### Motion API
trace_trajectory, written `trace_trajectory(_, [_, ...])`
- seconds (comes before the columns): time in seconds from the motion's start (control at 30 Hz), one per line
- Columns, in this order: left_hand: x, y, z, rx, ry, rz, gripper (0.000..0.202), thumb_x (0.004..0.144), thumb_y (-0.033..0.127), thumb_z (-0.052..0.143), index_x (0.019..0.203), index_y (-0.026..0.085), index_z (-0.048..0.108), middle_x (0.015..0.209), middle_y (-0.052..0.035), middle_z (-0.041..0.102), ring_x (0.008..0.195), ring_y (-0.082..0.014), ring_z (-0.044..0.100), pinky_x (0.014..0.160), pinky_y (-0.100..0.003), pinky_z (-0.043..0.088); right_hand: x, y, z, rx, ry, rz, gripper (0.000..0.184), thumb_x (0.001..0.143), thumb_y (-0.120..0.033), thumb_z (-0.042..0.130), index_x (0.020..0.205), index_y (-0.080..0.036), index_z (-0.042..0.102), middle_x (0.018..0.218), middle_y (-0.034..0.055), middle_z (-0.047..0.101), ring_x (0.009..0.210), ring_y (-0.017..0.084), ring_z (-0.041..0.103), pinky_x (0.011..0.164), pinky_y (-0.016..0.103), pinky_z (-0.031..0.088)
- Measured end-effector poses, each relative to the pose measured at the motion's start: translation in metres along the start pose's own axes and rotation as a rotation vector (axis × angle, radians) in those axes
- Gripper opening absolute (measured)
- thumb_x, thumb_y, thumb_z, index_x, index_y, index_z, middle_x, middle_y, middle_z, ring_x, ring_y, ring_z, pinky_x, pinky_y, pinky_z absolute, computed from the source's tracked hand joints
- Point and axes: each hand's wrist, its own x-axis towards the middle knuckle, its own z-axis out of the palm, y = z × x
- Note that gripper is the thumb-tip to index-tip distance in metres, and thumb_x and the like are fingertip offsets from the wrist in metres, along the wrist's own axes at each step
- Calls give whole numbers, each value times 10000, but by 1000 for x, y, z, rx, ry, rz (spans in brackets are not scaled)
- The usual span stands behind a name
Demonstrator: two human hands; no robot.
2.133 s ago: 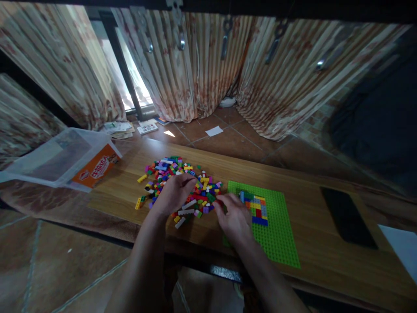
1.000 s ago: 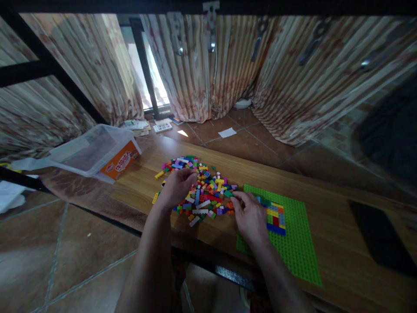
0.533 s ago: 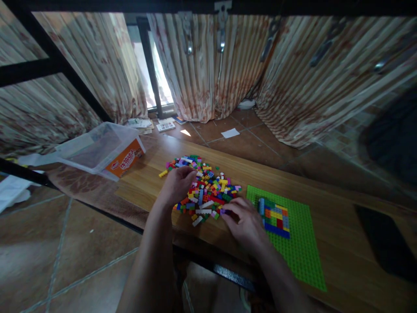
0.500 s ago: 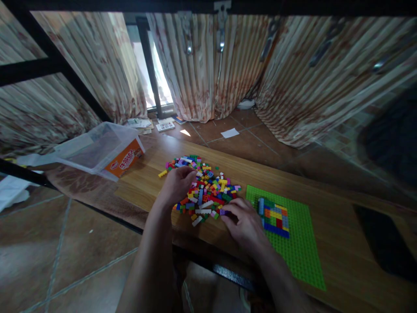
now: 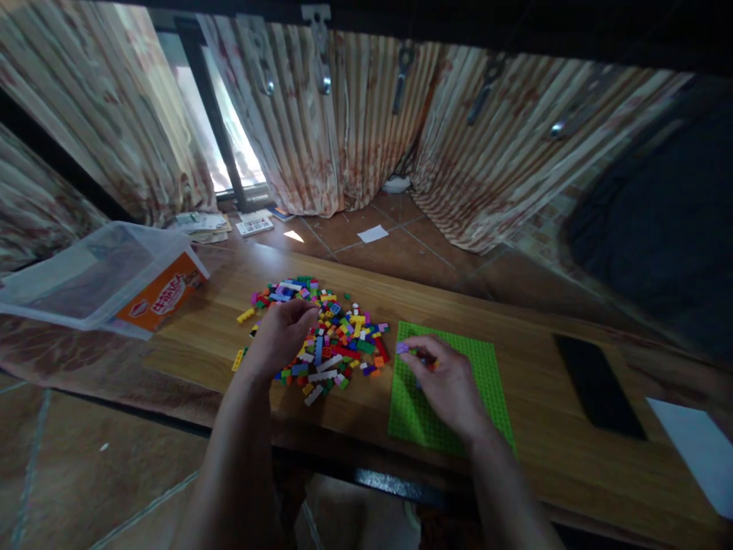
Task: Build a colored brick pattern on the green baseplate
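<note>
A loose pile of toy building bricks [image 5: 337,351] in many colours lies on the wooden table. My left hand [image 5: 283,336] is over the pile's left side, thumb and fingers pinched together; whatever is between them, if anything, is hidden. Between the thumb and fingers of my right hand [image 5: 450,382] is a small purple brick [image 5: 402,347], above the left part of a green studded baseplate [image 5: 486,367]. The multicoloured block of joined bricks on that plate is almost wholly covered by my right hand.
A clear plastic bin [image 5: 108,260] with an orange label stands at the table's left end. Right of the baseplate lie a black phone-like slab [image 5: 598,386] and a white sheet [image 5: 695,439]. Striped curtains [image 5: 366,130] hang behind; papers [image 5: 200,223] lie on the tiled floor.
My right hand has moved from the pile's right edge to above the baseplate with the purple brick. My left hand stays pinched over the pile. The view has turned to the right.
</note>
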Motion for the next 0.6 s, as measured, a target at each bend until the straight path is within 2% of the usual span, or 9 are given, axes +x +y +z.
trace_trajectory(0.1, [-2, 7, 10, 2, -43, 43, 301, 817, 408, 527, 804, 135, 652, 622, 20, 554, 575, -112, 453, 526, -212, 337, 3, 29, -33, -68, 138, 136, 242, 827, -437, 598, 892, -226, 695, 876, 32, 711, 710, 170, 610, 701, 316, 473])
trace_trajectory(0.2, [-5, 18, 25, 35, -89, 107, 271, 841, 370, 502, 807, 146, 649, 632, 21, 563, 595, -117, 478, 547, -212, 352, 4, 54, -51, -148, 140, 190, 256, 804, -442, 600, 870, -214, 695, 837, 42, 708, 695, 180, 606, 694, 324, 467])
trace_trajectory(0.3, [-9, 28, 42, 12, -165, 149, 254, 859, 338, 487, 851, 151, 660, 703, 5, 618, 658, -135, 535, 595, -220, 396, 5, 65, -52, -191, 72, 160, 226, 811, -409, 574, 850, -219, 690, 861, 43, 707, 762, 195, 621, 747, 337, 463])
trace_trajectory(0.4, [-12, 31, 54, 3, -249, 215, 253, 877, 330, 477, 885, 160, 664, 753, -8, 645, 699, -148, 571, 635, -232, 427, 5, 67, -47, -203, 29, 140, 179, 812, -351, 565, 844, -222, 684, 865, 38, 701, 820, 206, 623, 790, 349, 455])
trace_trajectory(0.6, [-12, 26, 63, 40, -293, 272, 240, 900, 312, 463, 929, 173, 657, 796, -11, 666, 718, -146, 598, 656, -239, 447, 6, 65, -46, -217, 13, 108, 151, 815, -311, 567, 833, -228, 692, 885, 31, 700, 868, 206, 618, 822, 356, 443])
